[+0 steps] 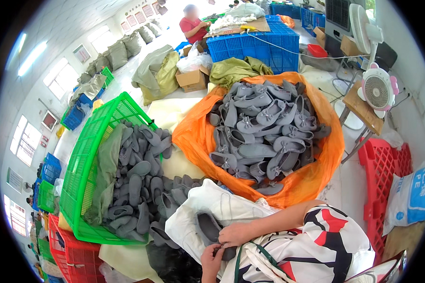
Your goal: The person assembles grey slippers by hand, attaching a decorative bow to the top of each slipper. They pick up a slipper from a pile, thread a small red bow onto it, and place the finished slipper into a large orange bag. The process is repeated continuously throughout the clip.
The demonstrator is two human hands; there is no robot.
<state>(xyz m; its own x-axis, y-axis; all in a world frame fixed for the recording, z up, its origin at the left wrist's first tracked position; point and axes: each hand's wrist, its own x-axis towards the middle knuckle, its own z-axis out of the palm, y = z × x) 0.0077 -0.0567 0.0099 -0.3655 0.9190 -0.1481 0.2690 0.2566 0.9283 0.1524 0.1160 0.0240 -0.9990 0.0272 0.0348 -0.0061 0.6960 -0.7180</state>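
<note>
A grey slip-on shoe (207,224) lies on the white cloth (186,220) over my lap, its opening facing up. My right hand (237,234) bends over its front part, fingers pressed together on the upper. From below, my left hand (211,261) pinches at the toe, fingertips close to the right ones. Any small item between the fingertips is too small to make out. To the left, a green crate (87,165) tipped on its side spills many grey shoes (136,186). Ahead, an orange sack (193,129) is full of grey shoes with bows (269,122).
At right, a pink-and-white fan (378,92) stands on a wooden stool (361,111), beside a red plastic pallet (380,184) and a white-blue bag (411,198). A red crate (75,252) sits lower left. Farther off, a person (193,28) works beside stacked blue crates (250,47).
</note>
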